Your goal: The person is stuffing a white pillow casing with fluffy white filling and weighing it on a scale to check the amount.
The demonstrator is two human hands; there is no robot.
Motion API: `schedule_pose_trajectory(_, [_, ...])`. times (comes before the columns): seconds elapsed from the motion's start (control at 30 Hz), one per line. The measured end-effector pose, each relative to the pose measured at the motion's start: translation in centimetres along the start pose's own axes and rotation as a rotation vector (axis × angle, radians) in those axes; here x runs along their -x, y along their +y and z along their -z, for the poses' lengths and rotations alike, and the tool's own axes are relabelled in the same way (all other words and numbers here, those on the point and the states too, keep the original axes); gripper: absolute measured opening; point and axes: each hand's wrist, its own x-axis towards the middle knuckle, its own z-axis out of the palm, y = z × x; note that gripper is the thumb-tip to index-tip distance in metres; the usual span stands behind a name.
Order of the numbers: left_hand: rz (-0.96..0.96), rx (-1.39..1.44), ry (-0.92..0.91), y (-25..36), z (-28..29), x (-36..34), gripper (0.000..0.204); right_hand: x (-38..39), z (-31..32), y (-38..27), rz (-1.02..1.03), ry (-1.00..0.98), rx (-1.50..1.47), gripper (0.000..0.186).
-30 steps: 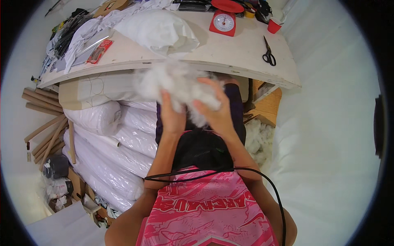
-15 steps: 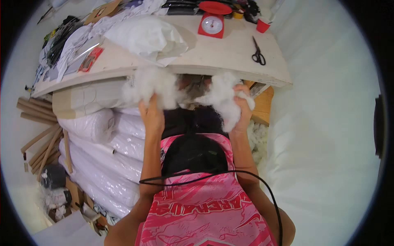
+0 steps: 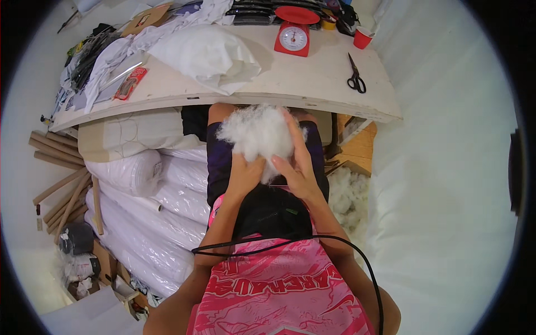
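Note:
A fluffy white clump of fiberfill stuffing (image 3: 255, 131) is held above my lap, just in front of the table edge. My left hand (image 3: 247, 174) grips it from below on the left, its fingertips sunk into the fluff. On the other side my right hand (image 3: 297, 164) presses against the clump, long fingers stretched up along it and thumb across the front. The two hands are close together. Part of the left fingers is hidden by the stuffing.
On the table (image 3: 312, 84) are a white bag (image 3: 209, 58), a red dial scale (image 3: 293, 39), black scissors (image 3: 355, 77) and a red cup (image 3: 363, 38). Plastic-wrapped white rolls (image 3: 151, 234) and cardboard tubes (image 3: 58, 151) lie left. Loose stuffing (image 3: 349, 195) sits low right.
My hands, each with a separate tuft of stuffing half a second ago, have come together. The tufts now form one clump between them, over my lap.

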Motion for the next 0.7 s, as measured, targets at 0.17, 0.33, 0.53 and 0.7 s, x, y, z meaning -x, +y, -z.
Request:
schedule_pose_trajectory(0.17, [-0.074, 0.065, -0.003, -1.5, 1.8, 0.4, 0.057, 1.4, 2.1, 1.0, -0.225, 0.02, 0.218, 0.048])
schedule_pose_trajectory(0.33, [0.223, 0.201, 0.294, -0.6, 1.4, 3.0, 0.054, 2.9, 4.2, 1.2, -0.219, 0.222, 0.12, 0.04])
schedule_pose_trajectory(0.53, [-0.001, -0.243, 0.041, 1.0, 0.7, 0.1, 0.06, 1.3, 1.4, -0.9, -0.303, 0.312, -0.27, 0.062])
schedule_pose_trajectory(0.7, [-0.409, -0.505, -0.215, 2.5, -2.4, -6.5, 0.093, -3.8, 0.4, 5.8, -0.221, 0.255, -0.155, 0.046])
